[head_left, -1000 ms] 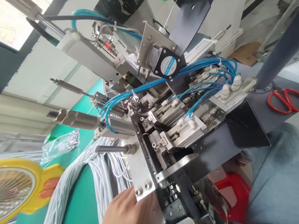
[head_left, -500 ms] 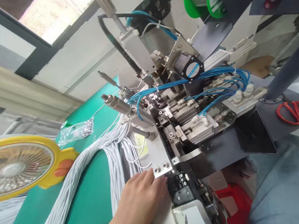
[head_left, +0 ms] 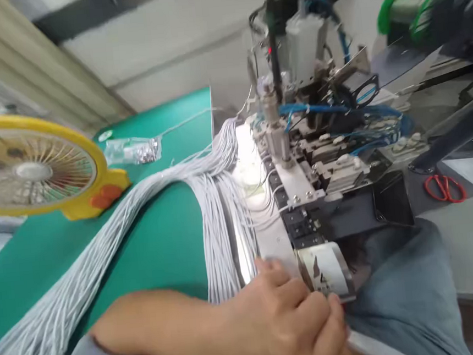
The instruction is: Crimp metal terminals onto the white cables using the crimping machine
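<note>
One left grip, curled, at the machine's near end: apparently mid-handling.
I cannot tell whether it holds anything; white cables lie farther left; steady placement seems needed next.

The green desk over there is carrying a long bundle of white cables, while a yellow fan and a clear plastic bag are sitting near each other.
</note>
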### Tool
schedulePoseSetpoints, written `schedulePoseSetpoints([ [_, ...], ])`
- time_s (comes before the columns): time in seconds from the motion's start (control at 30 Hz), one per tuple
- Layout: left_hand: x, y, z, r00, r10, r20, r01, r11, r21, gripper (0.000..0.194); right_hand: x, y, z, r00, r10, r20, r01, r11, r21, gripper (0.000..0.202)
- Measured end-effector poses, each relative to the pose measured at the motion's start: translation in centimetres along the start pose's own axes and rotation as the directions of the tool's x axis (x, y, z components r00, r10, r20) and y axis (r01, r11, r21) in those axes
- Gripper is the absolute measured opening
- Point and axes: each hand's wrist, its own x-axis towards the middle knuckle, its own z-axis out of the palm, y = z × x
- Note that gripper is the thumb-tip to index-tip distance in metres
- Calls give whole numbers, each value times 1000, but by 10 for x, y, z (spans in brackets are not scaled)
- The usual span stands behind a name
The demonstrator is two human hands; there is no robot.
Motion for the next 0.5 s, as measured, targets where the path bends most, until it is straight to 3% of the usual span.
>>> schedulePoseSetpoints([
  [0.1, -9, 17, -4, 999, 1, -32, -6, 987, -162, 21, 19, 1, -1, 991, 131, 31, -128, 989, -78, 30],
  [0.17, -13, 25, -5, 1000, 1, -29, -9, 967, -254, 21, 34, 3, -2, 964, 266, 12, -257, 941, -221, 36],
  [0.23, -14, 29, -7, 998, 54, -14, -56, 958, -283, 18, 47, 3, -4, 949, 315, -2, -304, 915, -264, 38],
  [0.37, -13, 30, -13, 981, 194, -14, -192, 953, -235, 16, 56, 7, -8, 943, 328, -45, -331, 933, -142, 37],
  [0.5, -14, 34, -15, 971, 238, -4, -231, 937, -260, 16, 50, 9, -6, 927, 359, -110, -364, 931, -31, 38],
])
